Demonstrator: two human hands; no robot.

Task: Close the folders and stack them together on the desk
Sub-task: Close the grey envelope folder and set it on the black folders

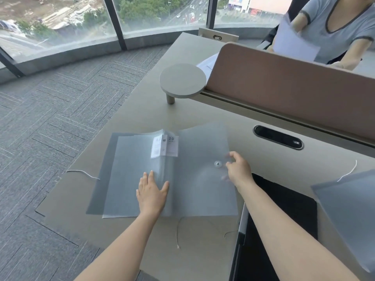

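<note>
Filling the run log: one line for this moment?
left hand flat on open folder | right hand at cover edge | second folder apart, right

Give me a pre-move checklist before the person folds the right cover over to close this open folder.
1. Left hand lies flat on the open folder beside its spine, steadying it: ok.
2. Right hand at the right cover, near the round button; fingers blurred, so whether they grip it: cannot tell.
3. Tie strings trail off the folder's near edge onto the desk, free of both hands: ok.
4. Folder closed: not ok, both covers lie spread flat.
5. Second folder sits apart at the right edge, not stacked: not ok.
</note>
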